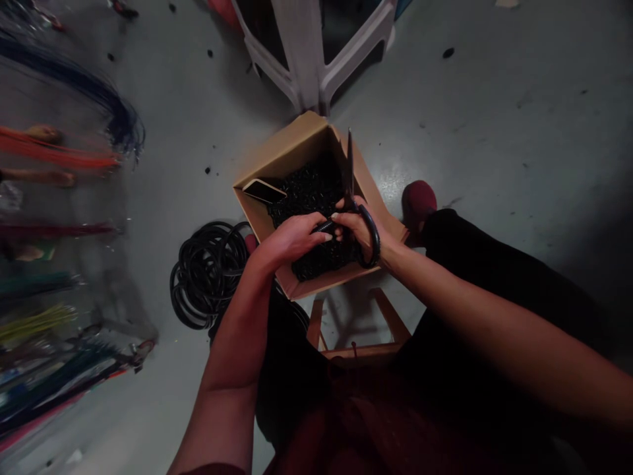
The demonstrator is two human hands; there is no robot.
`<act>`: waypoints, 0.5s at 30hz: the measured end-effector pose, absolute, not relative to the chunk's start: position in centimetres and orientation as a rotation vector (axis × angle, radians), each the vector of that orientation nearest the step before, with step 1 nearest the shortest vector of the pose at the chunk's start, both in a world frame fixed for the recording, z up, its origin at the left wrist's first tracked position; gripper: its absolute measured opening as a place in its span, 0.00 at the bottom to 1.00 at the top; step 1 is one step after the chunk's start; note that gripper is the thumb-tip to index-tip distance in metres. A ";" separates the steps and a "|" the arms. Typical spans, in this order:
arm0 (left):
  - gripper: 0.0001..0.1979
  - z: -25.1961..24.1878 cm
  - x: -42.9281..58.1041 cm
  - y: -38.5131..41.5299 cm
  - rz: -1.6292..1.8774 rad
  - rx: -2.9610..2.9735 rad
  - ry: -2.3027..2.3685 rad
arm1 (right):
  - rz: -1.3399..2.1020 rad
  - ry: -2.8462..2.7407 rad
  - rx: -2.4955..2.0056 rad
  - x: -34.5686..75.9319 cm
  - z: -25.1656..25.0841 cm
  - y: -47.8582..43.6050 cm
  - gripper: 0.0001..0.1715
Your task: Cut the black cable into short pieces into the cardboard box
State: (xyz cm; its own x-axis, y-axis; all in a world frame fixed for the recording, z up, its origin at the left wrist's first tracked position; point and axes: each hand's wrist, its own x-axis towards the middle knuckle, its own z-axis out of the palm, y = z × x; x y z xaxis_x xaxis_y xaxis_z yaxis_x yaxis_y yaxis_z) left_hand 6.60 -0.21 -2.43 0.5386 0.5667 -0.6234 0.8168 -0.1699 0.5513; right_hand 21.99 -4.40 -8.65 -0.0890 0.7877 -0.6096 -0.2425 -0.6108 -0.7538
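Observation:
My left hand [289, 241] pinches a short black rubber tube [322, 227] over a cardboard box [291, 142]. My right hand [357, 229] is shut on black-handled scissors [349, 173], with the blades pointing up and away from me. The tube's end meets the scissors near the pivot, and my fingers hide part of that contact. Below both hands, the box holds a heap of small black pieces [307, 198]. A smartphone [264, 191] lies against the box's left inner wall, beside the heap.
A coil of black tubing [208, 277] lies on the grey floor left of the box. A wooden stool [359, 336] stands under the box's near edge. White plastic chair legs [306, 59] rise behind it. Coloured cable bundles [59, 155] hang at left. A maroon shoe [419, 204] is on the right.

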 end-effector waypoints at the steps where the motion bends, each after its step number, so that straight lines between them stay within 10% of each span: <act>1: 0.16 -2.3 6.6 -0.2 -0.344 1.848 1.142 | 1.770 -0.604 -1.471 22.2 -8.5 -4.1 0.16; 15: 0.18 -1.2 4.8 1.1 0.005 1.699 1.468 | 1.792 -0.575 -1.536 21.8 -8.7 -4.5 0.12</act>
